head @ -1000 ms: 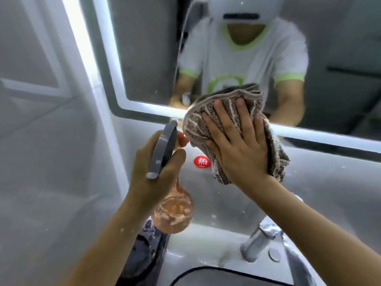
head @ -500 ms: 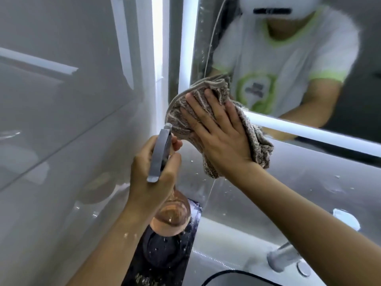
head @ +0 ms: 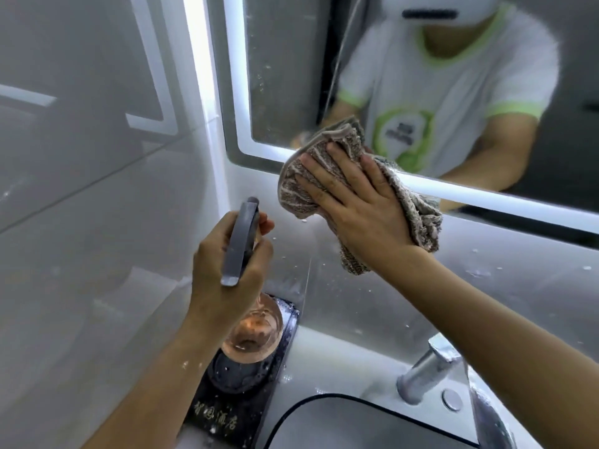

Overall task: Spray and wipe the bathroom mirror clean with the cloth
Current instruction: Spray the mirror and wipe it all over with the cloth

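Nearest, the dark-rimmed sink curves across the bottom, with a chrome tap on the wet white counter to its right. Left of the sink a black tray with pale lettering sits against the grey wall; it holds a round dark dish.

Above the tray, the left hand is clenched around a spray bottle. Its rounded clear body holds amber liquid, and the grey trigger head sticks up between thumb and fingers, pointing toward the corner where the wall meets the backsplash. The bottle hangs clear of the tray.

Farther in and to the right, the right hand lies flat with fingers spread, pressing the cloth against the surface. The cloth is a brown-and-cream striped towel, bunched and damp-looking, with loose folds hanging below and right of the palm. It sits at the mirror's near left corner, straddling the lit strip along the bottom edge, partly on glass and partly on the panel below.

The mirror has a glowing white border on its left and bottom edges. Left of the cloth the glass is speckled with droplets. Open glass stretches up and to the right; on the left the wall comes close to the mirror's edge. Droplets also dot the backsplash below.
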Available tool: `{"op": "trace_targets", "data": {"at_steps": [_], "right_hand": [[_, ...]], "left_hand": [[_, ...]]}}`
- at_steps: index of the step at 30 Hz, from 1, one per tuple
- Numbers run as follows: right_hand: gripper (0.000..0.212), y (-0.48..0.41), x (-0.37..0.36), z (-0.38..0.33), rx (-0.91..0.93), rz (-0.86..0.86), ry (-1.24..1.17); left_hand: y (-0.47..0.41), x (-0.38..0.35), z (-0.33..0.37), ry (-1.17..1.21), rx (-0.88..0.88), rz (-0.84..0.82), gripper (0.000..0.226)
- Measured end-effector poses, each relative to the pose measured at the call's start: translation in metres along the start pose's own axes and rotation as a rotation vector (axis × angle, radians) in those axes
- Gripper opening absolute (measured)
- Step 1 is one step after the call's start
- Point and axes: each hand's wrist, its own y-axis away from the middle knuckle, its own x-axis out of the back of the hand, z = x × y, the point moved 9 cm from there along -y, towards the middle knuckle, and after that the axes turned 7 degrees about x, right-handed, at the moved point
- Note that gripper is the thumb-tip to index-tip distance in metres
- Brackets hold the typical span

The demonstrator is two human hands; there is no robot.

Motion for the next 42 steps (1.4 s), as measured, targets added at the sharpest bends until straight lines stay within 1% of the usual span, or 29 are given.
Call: {"op": "trace_targets", "data": {"at_steps": [4, 6, 9, 12, 16, 18, 20, 22, 24, 26, 29, 30, 33, 37, 39, 42], "right_hand": [[0.052, 0.039, 0.015, 0.028, -0.001, -0.025, 0.016], [0.053, 0.064, 0.025, 0.047, -0.008, -0.032, 0.031], [0.050, 0.103, 0.045, 0.078, 0.006, -0.039, 0.040], [0.051, 0.144, 0.062, 0.109, 0.009, -0.057, 0.037], [0.045, 0.209, 0.086, 0.159, -0.024, -0.078, 0.062], [0.046, 0.244, 0.099, 0.185, -0.024, -0.092, 0.069], [0.048, 0.274, 0.110, 0.208, -0.025, -0.108, 0.095], [0.056, 0.300, 0.117, 0.226, -0.022, -0.137, 0.119], [0.064, 0.320, 0.124, 0.240, -0.021, -0.158, 0.120], [0.063, 0.345, 0.135, 0.258, -0.039, -0.154, 0.122], [0.076, 0.386, 0.149, 0.288, -0.071, -0.186, 0.146], [0.075, 0.399, 0.154, 0.297, -0.088, -0.194, 0.153], [0.057, 0.434, 0.168, 0.322, -0.149, -0.208, 0.164], [0.051, 0.465, 0.183, 0.344, -0.250, -0.203, 0.135], [0.048, 0.479, 0.193, 0.358, -0.361, -0.178, 0.088], [0.049, 0.492, 0.210, 0.375, -0.565, -0.162, 0.051]], "left_hand": [[0.017, -0.034, 0.018, -0.005, -0.055, -0.039, 0.020], [0.029, -0.060, 0.033, -0.002, -0.125, -0.083, 0.019], [0.049, -0.097, 0.058, -0.015, -0.233, -0.124, 0.027], [0.068, -0.134, 0.077, -0.020, -0.222, -0.140, 0.017], [0.096, -0.182, 0.116, -0.082, -0.265, -0.153, 0.020], [0.104, -0.200, 0.133, -0.058, -0.266, -0.150, 0.020], [0.112, -0.218, 0.148, -0.032, -0.263, -0.132, 0.019], [0.126, -0.242, 0.161, -0.047, -0.282, -0.131, 0.019], [0.142, -0.268, 0.169, -0.058, -0.289, -0.163, 0.021], [0.158, -0.295, 0.172, -0.050, -0.272, -0.196, 0.022], [0.175, -0.327, 0.176, -0.028, -0.264, -0.224, 0.026], [0.180, -0.337, 0.178, -0.023, -0.261, -0.231, 0.025], [0.192, -0.367, 0.187, -0.019, -0.268, -0.272, 0.021], [0.210, -0.393, 0.202, 0.000, -0.309, -0.335, 0.017], [0.217, -0.399, 0.209, 0.021, -0.327, -0.356, 0.021], [0.226, -0.406, 0.214, 0.029, -0.318, -0.376, 0.022]]}}
